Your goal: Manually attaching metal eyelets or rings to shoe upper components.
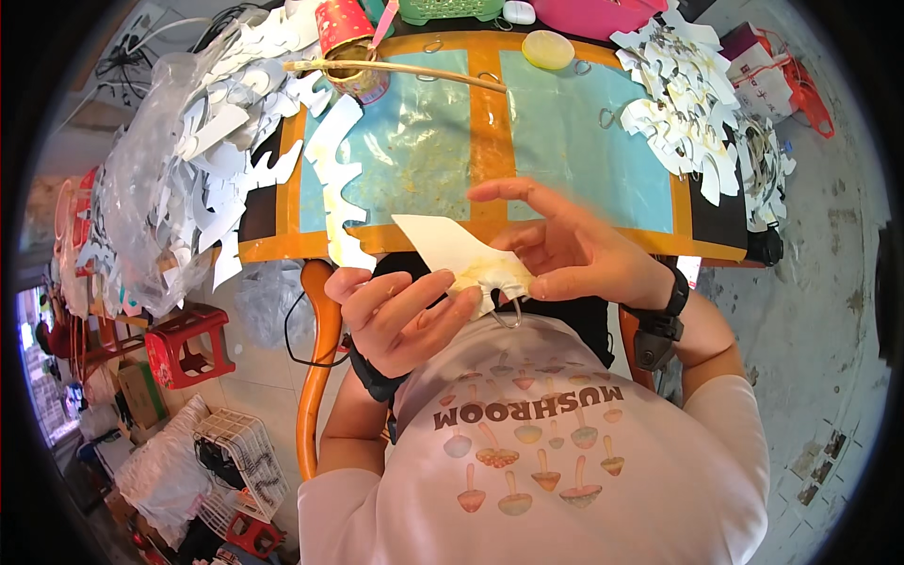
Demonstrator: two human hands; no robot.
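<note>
A white cut-out piece [443, 243] with a pointed top and yellowish smears is held in front of my chest. My left hand [400, 315] grips its lower left edge between thumb and fingers. A thin metal ring [509, 318] hangs at the notch in its lower edge, where the material looks folded and crinkled. At the right edge, the thumb of my right hand [584, 250] presses the piece. The index finger there is raised and stretched out, and the other fingers curl behind, partly hidden. Close by, a notched white strip [331, 179] with yellow smears lies over the table edge.
The table [490, 141] has a blue cover edged with orange tape. A stick [405, 70] rests across an open tin [361, 85]. White cut-outs [226, 122] pile up at left; several pieces with rings [683, 104] lie at right. A red stool [188, 346] stands left.
</note>
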